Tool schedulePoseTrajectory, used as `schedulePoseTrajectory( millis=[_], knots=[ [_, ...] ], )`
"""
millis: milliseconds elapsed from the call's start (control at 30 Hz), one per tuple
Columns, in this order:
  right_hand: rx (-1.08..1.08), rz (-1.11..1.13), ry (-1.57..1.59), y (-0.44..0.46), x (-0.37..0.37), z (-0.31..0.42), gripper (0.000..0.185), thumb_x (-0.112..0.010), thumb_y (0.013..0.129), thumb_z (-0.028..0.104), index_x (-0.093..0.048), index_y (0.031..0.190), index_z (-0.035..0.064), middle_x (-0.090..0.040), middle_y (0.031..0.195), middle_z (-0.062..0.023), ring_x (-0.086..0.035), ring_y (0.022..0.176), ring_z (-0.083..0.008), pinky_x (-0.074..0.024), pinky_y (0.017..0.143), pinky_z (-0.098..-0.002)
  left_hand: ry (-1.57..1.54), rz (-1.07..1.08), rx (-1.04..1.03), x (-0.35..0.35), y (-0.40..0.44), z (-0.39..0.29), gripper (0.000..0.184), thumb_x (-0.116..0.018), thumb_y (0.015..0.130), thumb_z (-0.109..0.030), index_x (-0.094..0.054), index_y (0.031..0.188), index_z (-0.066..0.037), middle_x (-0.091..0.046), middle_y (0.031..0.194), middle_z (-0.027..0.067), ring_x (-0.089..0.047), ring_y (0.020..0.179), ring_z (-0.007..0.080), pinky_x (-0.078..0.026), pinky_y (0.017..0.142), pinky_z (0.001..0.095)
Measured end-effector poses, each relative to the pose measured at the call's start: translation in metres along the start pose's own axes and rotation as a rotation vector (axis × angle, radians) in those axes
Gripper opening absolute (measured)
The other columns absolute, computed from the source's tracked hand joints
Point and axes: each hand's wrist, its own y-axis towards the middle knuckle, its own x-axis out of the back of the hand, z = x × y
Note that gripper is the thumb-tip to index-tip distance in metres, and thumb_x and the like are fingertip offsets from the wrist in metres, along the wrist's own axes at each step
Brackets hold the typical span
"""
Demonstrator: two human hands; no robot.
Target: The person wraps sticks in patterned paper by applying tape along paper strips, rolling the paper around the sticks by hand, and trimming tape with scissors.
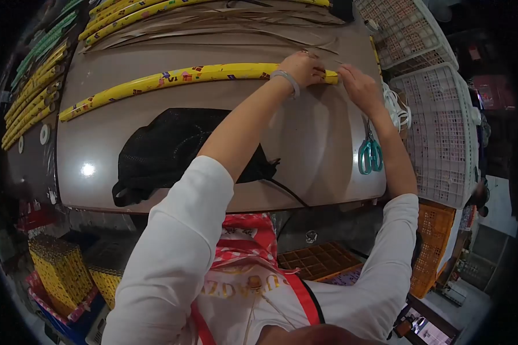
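A long yellow tube [184,76] with a colourful print lies across the table, curving slightly. Close to its right end, my left hand [303,68] is closed around it, a pale bracelet on the wrist. My right hand [360,87] is at the tube's tip, its fingers bent and pressed together; what they pinch, if anything, is too small to make out. Below the right wrist lie teal-handled scissors [370,155]. Under my left forearm rests a black fabric bag [170,146] with a dark strap running over the table's front edge.
Flat brown strips [224,27] and more yellow tubes [138,14] lie at the back. Further tubes [34,109] are stacked at the left. Plastic crates [434,132] and a white cord coil [396,109] stand along the right. Yellow bundles [57,270] sit at lower left.
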Motion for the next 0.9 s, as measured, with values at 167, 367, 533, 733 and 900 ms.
schedulePoseTrajectory(
  millis=[167, 367, 533, 733, 900],
  knots=[
    [-0.026, -0.120, 0.045, -0.001, 0.002, 0.010, 0.030, -0.061, 0.073, 0.012, -0.055, 0.103, 0.0142, -0.054, 0.098, -0.0015, -0.058, 0.081, -0.0180, -0.0477, 0.060, -0.0286, -0.006, 0.077, 0.055, 0.003, 0.002, -0.002, 0.026, -0.066, 0.067, -0.024, -0.065, 0.089, -0.009, -0.062, 0.090, 0.0098, -0.058, 0.084, 0.0280, -0.045, 0.078, 0.0347],
    [-0.049, -0.127, 0.063, -0.004, -0.005, 0.015, 0.029, -0.063, 0.073, 0.014, -0.056, 0.101, 0.0164, -0.053, 0.097, -0.0004, -0.058, 0.080, -0.0174, -0.0475, 0.059, -0.0290, -0.014, 0.032, 0.043, 0.003, 0.001, -0.004, 0.024, -0.065, 0.069, -0.025, -0.065, 0.089, -0.010, -0.061, 0.091, 0.0099, -0.057, 0.088, 0.0276, -0.044, 0.080, 0.0348],
    [-0.167, -0.212, 0.044, -0.009, -0.001, 0.016, 0.025, -0.064, 0.072, 0.015, -0.057, 0.095, 0.0153, -0.053, 0.095, -0.0002, -0.057, 0.077, -0.0177, -0.0472, 0.058, -0.0295, 0.016, 0.104, 0.078, 0.010, 0.001, -0.008, 0.027, -0.064, 0.070, -0.026, -0.065, 0.093, -0.011, -0.061, 0.093, 0.0098, -0.056, 0.090, 0.0274, -0.044, 0.082, 0.0344],
    [-0.226, -0.224, 0.035, -0.013, 0.002, 0.023, 0.023, -0.064, 0.071, 0.014, -0.057, 0.093, 0.0145, -0.053, 0.091, 0.0003, -0.057, 0.074, -0.0174, -0.0467, 0.056, -0.0296, 0.032, 0.093, 0.062, 0.001, 0.003, 0.000, 0.028, -0.065, 0.070, -0.026, -0.065, 0.094, -0.011, -0.062, 0.091, 0.0097, -0.056, 0.090, 0.0272, -0.044, 0.083, 0.0346],
    [-0.090, -0.232, -0.034, -0.005, -0.007, 0.015, 0.018, -0.063, 0.071, 0.014, -0.059, 0.088, 0.0149, -0.054, 0.084, 0.0021, -0.056, 0.072, -0.0155, -0.0456, 0.055, -0.0287, 0.023, 0.103, 0.098, 0.003, 0.004, -0.001, 0.027, -0.065, 0.069, -0.026, -0.066, 0.092, -0.012, -0.063, 0.089, 0.0101, -0.057, 0.088, 0.0275, -0.045, 0.081, 0.0349]
  ],
)
